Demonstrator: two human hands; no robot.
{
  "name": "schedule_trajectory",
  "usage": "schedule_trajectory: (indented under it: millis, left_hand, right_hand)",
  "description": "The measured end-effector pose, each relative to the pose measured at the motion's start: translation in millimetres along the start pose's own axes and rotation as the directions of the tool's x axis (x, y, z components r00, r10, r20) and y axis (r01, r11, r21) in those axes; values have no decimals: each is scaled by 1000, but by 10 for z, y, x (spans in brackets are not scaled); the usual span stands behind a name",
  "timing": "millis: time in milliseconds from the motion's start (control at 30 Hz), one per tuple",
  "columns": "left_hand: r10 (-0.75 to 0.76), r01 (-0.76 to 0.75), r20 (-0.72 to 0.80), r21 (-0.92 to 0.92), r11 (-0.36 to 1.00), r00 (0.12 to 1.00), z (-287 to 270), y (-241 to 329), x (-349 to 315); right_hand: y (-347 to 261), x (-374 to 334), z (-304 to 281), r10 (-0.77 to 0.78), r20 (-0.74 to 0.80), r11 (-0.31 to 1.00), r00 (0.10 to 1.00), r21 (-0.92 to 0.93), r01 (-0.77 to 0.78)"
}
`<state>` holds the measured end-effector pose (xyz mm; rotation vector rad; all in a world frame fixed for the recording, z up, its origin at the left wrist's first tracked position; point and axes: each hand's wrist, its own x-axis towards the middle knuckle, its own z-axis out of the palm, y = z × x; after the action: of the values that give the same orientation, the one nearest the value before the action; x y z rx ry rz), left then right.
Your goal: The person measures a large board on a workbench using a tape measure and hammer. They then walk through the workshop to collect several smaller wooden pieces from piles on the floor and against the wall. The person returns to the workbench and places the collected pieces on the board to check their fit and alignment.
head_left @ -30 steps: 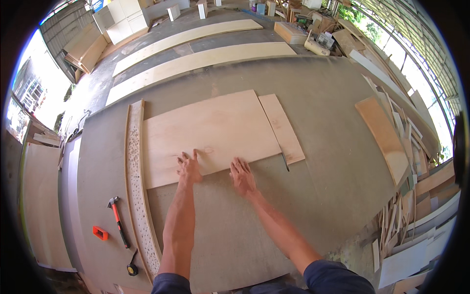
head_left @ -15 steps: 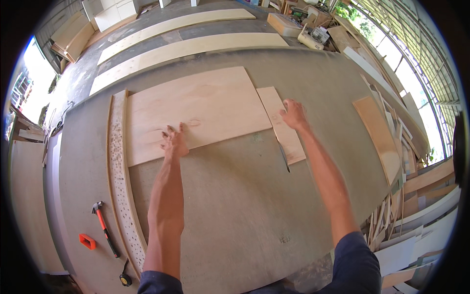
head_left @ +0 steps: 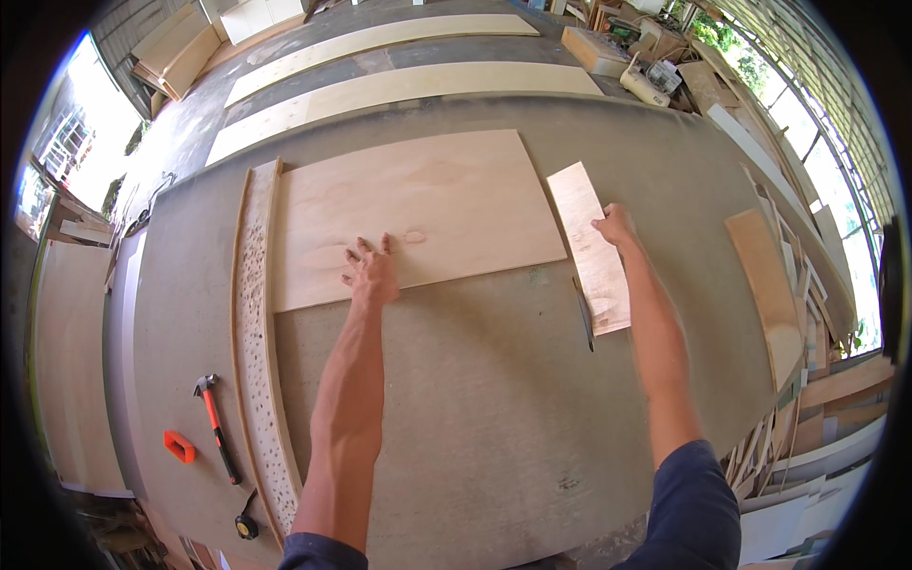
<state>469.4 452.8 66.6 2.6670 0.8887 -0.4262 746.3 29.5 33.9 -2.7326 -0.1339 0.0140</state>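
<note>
My left hand (head_left: pixel 371 271) lies with fingers spread on the near edge of a large plywood panel (head_left: pixel 427 190), which rests on the grey-brown worktable (head_left: pixel 456 408). The panel's left end meets a long wooden strip (head_left: pixel 255 285) with a speckled, pitted face. To the right, my right hand (head_left: pixel 616 226) grips the right edge of a narrow plywood piece (head_left: pixel 591 252), thumb on its top face. A gap separates this piece from the panel. Beside its lower left edge is a thin dark slit or sliver (head_left: pixel 582 313); I cannot tell which.
A claw hammer (head_left: pixel 218 427), an orange hollow block-like piece (head_left: pixel 179 446) and a tape measure (head_left: pixel 246 525) lie left of the strip. Two long boards (head_left: pixel 427 81) lie beyond the table. Wood offcuts (head_left: pixel 807 446) pile up along the right side, near a tan board (head_left: pixel 763 285).
My right hand has closed on the narrow plywood piece and moved it rightward, away from the large panel. The left hand stays on the panel. The whole view has shifted slightly.
</note>
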Motion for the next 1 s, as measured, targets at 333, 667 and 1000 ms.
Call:
schedule_trajectory:
  millis: [333,667,1000]
  left_hand:
    - [42,-43,-32,-6,999,999,68,78,13]
    - [59,-59,-78,11,998,995,98,-122,-48]
    - [125,-346,-581,-286,894,804,992,-838,-633]
  right_hand:
    - [2458,-378,-3702,-564,-494,329,661,-869,-369]
    - [284,-153,-1547,-510,-256,852,821,-286,439]
    - [-1881,-462,552,151,213,988,965,-74,-138]
